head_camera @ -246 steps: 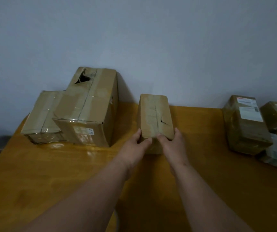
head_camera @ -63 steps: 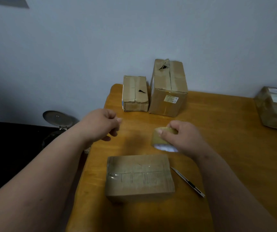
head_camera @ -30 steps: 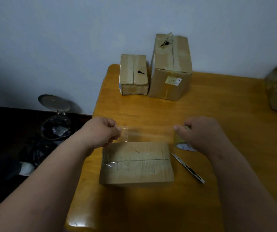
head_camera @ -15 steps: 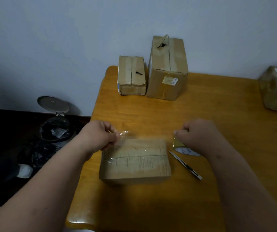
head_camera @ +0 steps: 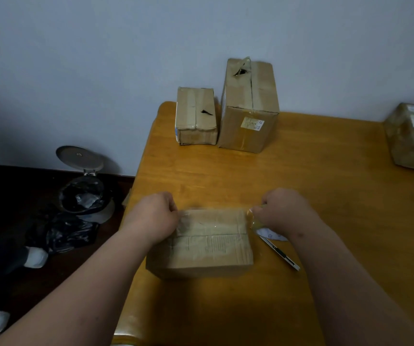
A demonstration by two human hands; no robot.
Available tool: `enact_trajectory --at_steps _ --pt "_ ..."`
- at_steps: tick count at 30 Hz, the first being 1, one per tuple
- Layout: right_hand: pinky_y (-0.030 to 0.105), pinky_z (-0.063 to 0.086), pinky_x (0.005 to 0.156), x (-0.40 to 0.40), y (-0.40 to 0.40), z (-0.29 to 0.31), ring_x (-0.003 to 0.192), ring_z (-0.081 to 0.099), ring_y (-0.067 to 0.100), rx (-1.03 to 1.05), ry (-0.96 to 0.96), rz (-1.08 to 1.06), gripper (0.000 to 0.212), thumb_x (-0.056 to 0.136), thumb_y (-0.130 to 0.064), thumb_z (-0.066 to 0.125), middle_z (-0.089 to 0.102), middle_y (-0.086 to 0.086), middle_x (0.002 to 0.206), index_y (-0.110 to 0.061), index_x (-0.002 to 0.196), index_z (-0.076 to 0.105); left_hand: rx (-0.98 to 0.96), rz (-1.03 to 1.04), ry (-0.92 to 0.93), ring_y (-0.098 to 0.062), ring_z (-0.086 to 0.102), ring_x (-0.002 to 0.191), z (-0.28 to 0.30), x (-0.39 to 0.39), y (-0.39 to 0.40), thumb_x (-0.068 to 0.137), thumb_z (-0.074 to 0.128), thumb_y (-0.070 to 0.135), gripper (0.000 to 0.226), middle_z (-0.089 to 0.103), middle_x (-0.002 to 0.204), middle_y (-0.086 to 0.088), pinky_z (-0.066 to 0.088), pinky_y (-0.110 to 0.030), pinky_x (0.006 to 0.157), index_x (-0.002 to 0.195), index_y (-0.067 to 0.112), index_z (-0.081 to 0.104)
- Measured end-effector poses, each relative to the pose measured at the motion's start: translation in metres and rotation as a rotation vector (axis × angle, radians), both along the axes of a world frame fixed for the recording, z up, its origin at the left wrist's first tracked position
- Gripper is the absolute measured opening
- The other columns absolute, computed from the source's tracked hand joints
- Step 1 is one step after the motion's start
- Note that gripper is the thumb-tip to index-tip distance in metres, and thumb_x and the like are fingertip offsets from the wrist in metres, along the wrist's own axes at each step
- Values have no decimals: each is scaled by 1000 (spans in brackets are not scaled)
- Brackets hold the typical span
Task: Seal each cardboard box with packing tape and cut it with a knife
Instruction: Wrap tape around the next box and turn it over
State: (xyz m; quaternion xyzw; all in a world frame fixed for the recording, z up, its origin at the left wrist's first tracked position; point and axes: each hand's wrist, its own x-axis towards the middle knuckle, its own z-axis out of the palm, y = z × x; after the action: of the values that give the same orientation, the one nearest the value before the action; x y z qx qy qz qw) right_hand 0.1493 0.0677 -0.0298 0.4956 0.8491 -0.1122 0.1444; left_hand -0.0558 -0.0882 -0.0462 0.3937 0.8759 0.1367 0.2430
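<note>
While the left hand pinches the tape end against the box, the right hand grips the roll, seemingly. A knife lies just beneath that right hand.

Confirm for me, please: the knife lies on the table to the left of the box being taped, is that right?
Not quite. In the head view the knife lies on the table to the right of the box being taped, just beneath the right hand.

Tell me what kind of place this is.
Probably a plain room at home or in a small office, used for packing parcels: a wooden table against a bare wall, several taped cardboard boxes, and an open pedal bin on the dark floor.
</note>
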Motion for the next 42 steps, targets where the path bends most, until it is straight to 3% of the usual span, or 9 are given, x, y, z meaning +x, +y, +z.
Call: enact_trajectory --at_steps 14,17,19,22,24,29,31,34,42 --pt "25 37 52 -3 3 -8 67 53 14 -69 17 -10 33 93 -45 52 55 0 73 -19 72 55 -24 32 130 -9 53 66 -8 3 2 87 62 45 23 56 74 9 36 -28 48 84 30 46" --pt "25 34 51 -3 4 -8 65 50 13 -88 33 -14 33 94 -43 51 53 -1 72 -20 70 51 10 75 143 -17 55 86 -10 -3 0 80 70 48 34 52 87 9 47 -35 67 101 38 45" --pt "25 34 51 -4 4 -7 65 50 13 -90 39 -7 33 94 -43 51 54 -1 72 -19 71 52 90 203 -110 -23 53 101 -13 -4 -2 82 73 36 23 53 102 4 50 -43 83 98 38 56" --pt "25 36 53 -3 5 -7 67 50 12 -106 31 8 32 95 -43 50 54 -1 74 -16 78 55 277 447 -814 -24 64 88 -14 1 -11 90 65 8 21 64 111 -13 54 -34 67 99 27 68" --pt "25 33 51 -3 6 -8 65 47 11 -123 26 22 33 96 -43 49 51 -2 73 -18 74 51 343 453 -894 -20 64 91 -17 0 -17 94 60 6 22 65 114 -9 51 -28 68 103 24 69" --pt "25 33 50 -4 7 -12 64 47 11 -147 55 17 34 95 -42 51 52 -2 71 -19 71 50 450 -146 205 -15 45 126 -14 12 -20 94 54 30 37 53 134 7 34 -35 107 130 25 57" --pt "25 34 51 -5 7 -12 65 49 11 -153 62 13 32 95 -43 51 54 -2 71 -18 75 55 333 -455 226 -10 20 144 -10 31 -12 97 28 55 59 27 154 13 13 -39 118 149 29 29" --pt "24 35 51 -3 7 -10 66 48 10 -176 89 7 27 94 -41 52 53 -3 72 -21 76 53 -21 -667 284 -11 -27 144 -21 44 -10 83 -12 73 79 -26 157 6 -16 -38 119 147 27 -21" --pt "25 34 53 3 5 -8 70 51 16 -188 102 -8 32 96 -41 51 51 -1 71 -15 79 56 -126 -737 327 -23 -43 137 -14 45 1 74 -9 86 80 -44 149 6 -30 -55 108 140 48 -35"
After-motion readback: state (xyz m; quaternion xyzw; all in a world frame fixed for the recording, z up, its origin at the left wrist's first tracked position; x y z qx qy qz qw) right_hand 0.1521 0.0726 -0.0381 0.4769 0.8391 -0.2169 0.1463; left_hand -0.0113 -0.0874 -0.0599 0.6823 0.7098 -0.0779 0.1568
